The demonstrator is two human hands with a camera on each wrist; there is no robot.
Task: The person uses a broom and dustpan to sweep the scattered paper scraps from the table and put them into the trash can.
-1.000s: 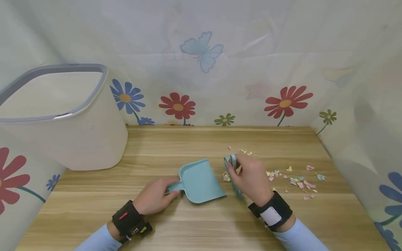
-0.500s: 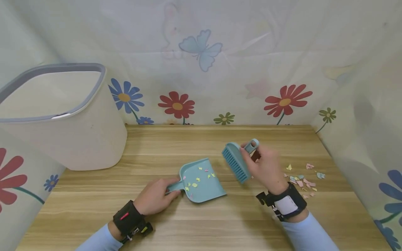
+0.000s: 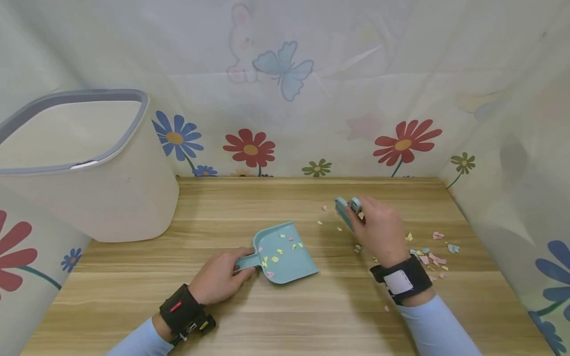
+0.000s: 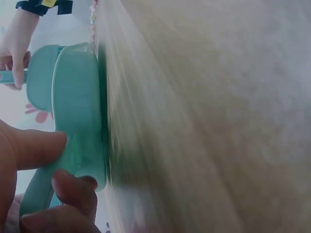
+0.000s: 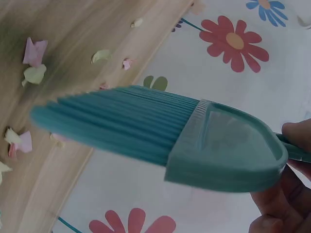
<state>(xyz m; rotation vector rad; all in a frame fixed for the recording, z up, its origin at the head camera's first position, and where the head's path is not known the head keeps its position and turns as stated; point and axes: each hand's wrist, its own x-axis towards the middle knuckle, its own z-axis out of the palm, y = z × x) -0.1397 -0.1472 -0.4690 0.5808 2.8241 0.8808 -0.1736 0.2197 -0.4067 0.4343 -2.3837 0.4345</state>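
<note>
Mid-sweep: small teal plastic dustpan point(image 3: 284, 252), already flecked with scraps, steadied flat on wooden tabletop point(image 3: 311, 306) by handle in curled left hand point(image 3: 218, 282); teal hand brush point(image 3: 344, 213) gripped in right hand point(image 3: 378, 230), poised beside scattered coloured paper scraps point(image 3: 427, 257); next stroke judged to need bristles drawn leftward toward pan mouth.

Both my hands out over the table point(image 3: 311, 316), each one gripping

My left hand point(image 3: 216, 282) lies low near the table's front edge, fingers and thumb curled tight, wrist strapped in a black band; my right hand point(image 3: 377, 228) reaches further toward the table's back edge, knuckles up, fingers closed, light-blue sleeve behind its band
</note>
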